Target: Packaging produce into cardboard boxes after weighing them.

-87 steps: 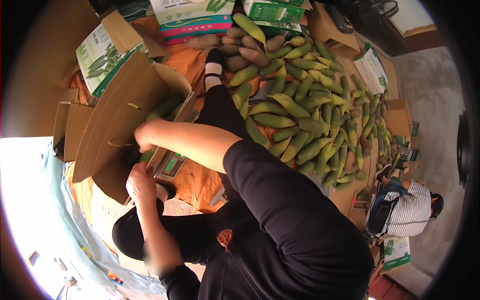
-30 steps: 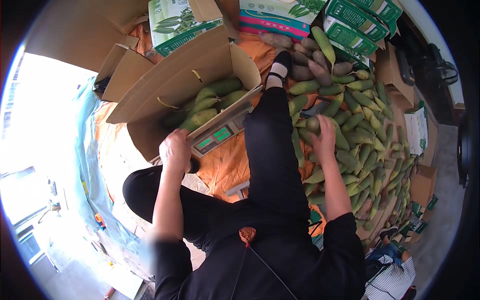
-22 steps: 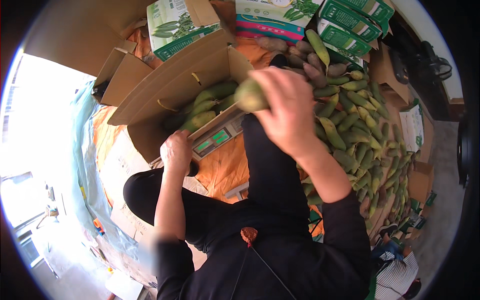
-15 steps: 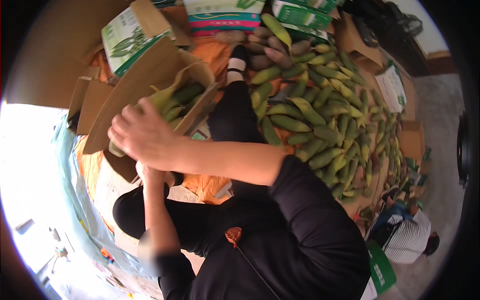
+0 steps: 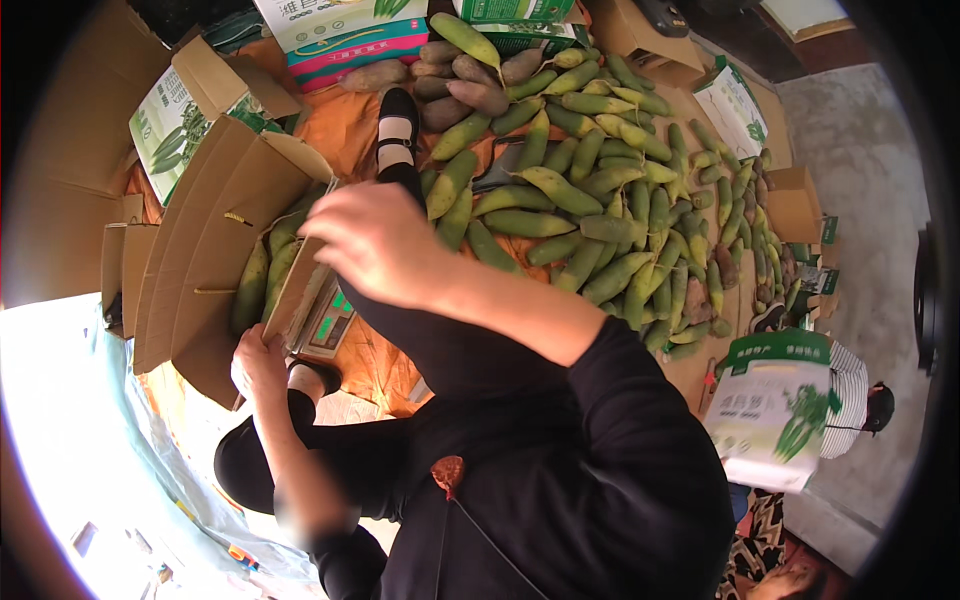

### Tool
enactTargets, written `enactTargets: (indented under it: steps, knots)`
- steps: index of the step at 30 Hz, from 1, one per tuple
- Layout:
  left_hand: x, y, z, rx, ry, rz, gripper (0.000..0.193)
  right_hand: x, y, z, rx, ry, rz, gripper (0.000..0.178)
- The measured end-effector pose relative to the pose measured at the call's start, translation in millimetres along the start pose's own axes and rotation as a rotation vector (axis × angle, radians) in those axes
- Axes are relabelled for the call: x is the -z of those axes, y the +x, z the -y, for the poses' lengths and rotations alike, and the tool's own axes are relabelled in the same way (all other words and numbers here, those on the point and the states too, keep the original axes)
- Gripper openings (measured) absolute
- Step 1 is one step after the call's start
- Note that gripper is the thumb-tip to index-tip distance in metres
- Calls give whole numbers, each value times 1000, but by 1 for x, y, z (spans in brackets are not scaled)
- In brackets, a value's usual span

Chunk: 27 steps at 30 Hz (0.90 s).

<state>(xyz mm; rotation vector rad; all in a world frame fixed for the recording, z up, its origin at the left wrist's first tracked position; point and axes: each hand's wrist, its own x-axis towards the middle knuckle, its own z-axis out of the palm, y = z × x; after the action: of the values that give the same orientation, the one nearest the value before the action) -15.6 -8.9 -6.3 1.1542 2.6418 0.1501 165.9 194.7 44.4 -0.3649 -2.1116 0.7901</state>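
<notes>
An open cardboard box [image 5: 200, 240] with raised flaps stands at the left, several long green radishes [image 5: 252, 285] lying inside it. My left hand [image 5: 258, 365] pinches the near corner of its wall. Over the right rim hovers my right hand [image 5: 370, 240], somewhat blurred, its fingers loosely apart and nothing visible in them. Beneath the box, a scale [image 5: 328, 325] with a green-lit display shows partly. A large pile of green radishes [image 5: 600, 220] spreads to the right of my leg.
Darker reddish radishes [image 5: 470, 85] lie at the pile's far end. Printed cartons [image 5: 340, 40] stand behind. At the right, a person in a striped top [image 5: 850, 400] is partly hidden by a green-and-white carton [image 5: 775, 405]. Another person [image 5: 760, 560] shows at the lower right.
My right hand has moved right, from over the box's inside to its right rim. My left hand now shows at the box's near corner. A carton has come up at the right.
</notes>
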Motion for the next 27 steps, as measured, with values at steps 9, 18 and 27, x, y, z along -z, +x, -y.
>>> enactTargets:
  steps: [9, 18, 27]
  knots:
    - [3, 0, -10, 36, 2, -31, 17, 53, -151, -167, -1175, 72, -22, 23]
    - [6, 1, -16, 10, -4, -21, 13, -30, -188, -233, -1231, -405, 147, 41]
    - [9, -2, -12, 82, -90, -9, 11, -25, -145, -236, -177, -960, 827, 28]
